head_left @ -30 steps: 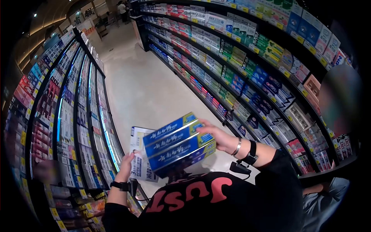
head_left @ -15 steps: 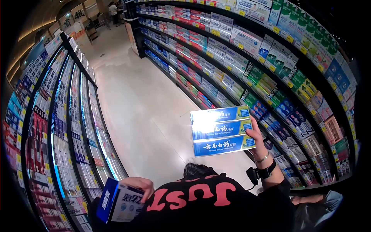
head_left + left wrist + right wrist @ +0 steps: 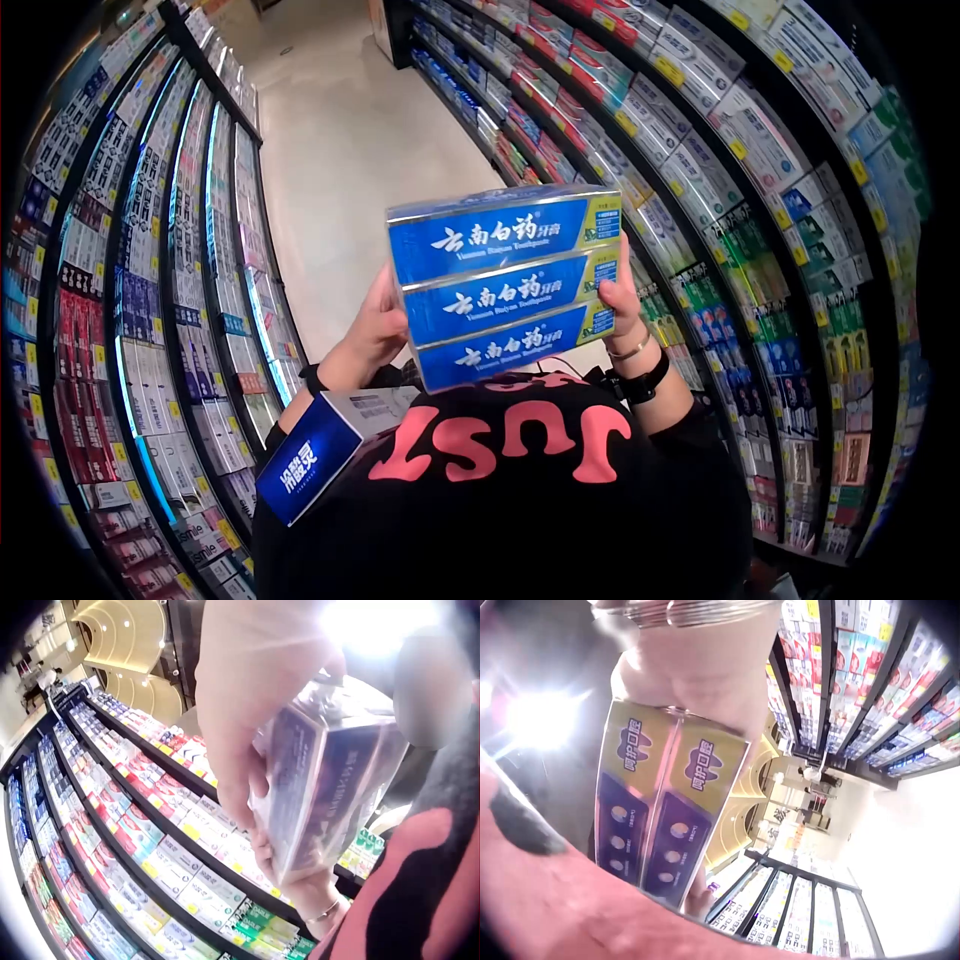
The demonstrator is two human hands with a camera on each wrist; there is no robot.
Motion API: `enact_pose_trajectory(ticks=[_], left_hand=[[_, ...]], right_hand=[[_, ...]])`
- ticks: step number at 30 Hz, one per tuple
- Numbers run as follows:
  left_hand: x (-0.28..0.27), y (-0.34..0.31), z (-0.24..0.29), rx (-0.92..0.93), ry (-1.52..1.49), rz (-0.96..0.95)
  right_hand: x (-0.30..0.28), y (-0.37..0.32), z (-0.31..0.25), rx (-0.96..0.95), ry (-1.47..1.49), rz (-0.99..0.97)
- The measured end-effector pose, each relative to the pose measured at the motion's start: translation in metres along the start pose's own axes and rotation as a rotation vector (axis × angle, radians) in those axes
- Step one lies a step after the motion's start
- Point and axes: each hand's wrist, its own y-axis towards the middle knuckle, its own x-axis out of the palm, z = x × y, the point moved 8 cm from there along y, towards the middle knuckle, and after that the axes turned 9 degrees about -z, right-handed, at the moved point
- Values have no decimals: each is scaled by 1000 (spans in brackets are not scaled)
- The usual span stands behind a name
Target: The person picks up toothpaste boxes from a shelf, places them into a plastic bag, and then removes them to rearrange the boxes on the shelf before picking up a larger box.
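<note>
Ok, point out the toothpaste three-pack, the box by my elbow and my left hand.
toothpaste three-pack [image 3: 500, 285], head view, middle box's front.
box by the elbow [image 3: 300, 470], head view, blue side.
left hand [image 3: 377, 327], head view, middle.

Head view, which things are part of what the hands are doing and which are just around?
In hand: toothpaste three-pack, gripped by left hand and right hand; blue-and-white box at the left forearm.
Just around: left shelves, right shelves, aisle floor.

Stocked shelves [image 3: 150, 300] curve along the left of a pale floor [image 3: 350, 150]; a taller rack [image 3: 760, 200] of what look like toothpaste cartons lines the right. Low down, a blue-and-white box [image 3: 310, 465] lies against a black shirt [image 3: 500, 535] with red letters.
</note>
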Motion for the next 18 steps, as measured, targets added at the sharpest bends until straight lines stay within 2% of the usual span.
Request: enact_pose_trajectory(ticks=[3,6,7,9,10,11,12,14,16,18], left_hand=[[-31,24,25,93,-29,41],[-76,47,65,244,270,209],[-95,55,71,241,365,217],[-125,69,83,261,714,204],[-133,79,93,216,1010,150],[-145,84,102,184,1258,121],[-151,97,112,206,1260,42],[-177,116,123,135,1270,-44],[-196,131,129,104,1411,-234],[-217,149,150,44,1418,-332]], right_hand=[[0,52,15,2,-137,-59],[-15,117,51,122,-27,-102],[-28,134,63,192,44,-38],[-61,157,108,507,209,205],[-70,167,125,664,246,306],[-75,185,144,754,198,250],[-80,201,168,854,160,182],[-91,227,200,874,91,133],[-64,252,200,856,-45,396],[-64,279,241,812,-33,441]])
